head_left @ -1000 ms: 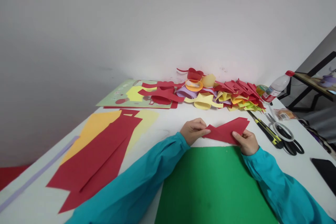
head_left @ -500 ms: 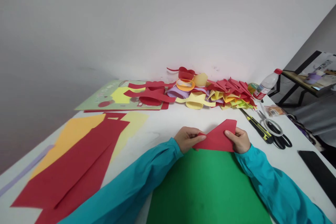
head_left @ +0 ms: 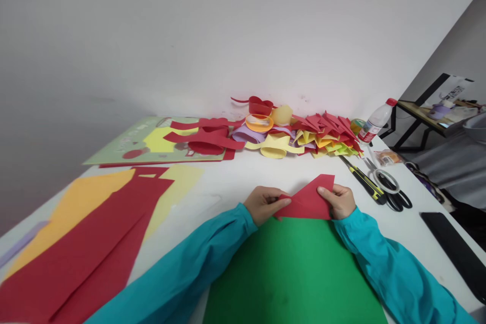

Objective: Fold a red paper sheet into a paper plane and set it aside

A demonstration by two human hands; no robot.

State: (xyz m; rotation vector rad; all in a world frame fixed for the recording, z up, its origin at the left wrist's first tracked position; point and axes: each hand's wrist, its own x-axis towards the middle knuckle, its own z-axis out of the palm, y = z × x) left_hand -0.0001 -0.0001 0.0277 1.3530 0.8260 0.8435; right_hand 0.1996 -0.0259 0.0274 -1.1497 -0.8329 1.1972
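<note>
Left hand [head_left: 265, 206] and right hand [head_left: 339, 202] pinching a folded, angular red paper piece [head_left: 309, 203]

The folded red paper piece is spanning the gap between both hands, at the far edge of a flat green rectangular sheet [head_left: 296, 273] on a white table [head_left: 224, 182]. The left thumb and fingers are clamping its left end; the right thumb is pressing its face near the right edge, the other fingers closing behind.

Toward the table's left edge, large cut red paper sheets [head_left: 91, 233] are overlapping a plain orange paper sheet [head_left: 91, 187]. Along the far edge, a heap of folded red, yellow and green paper pieces [head_left: 330, 125] is lying, and a clear plastic bottle with a red cap [head_left: 374, 124] is leaning near the far right corner. Toward the right edge, a black-and-yellow cutter [head_left: 364, 182] is lying beside black-handled scissors [head_left: 395, 200], and a flat black rectangular object [head_left: 455, 253] is resting nearer the person.
</note>
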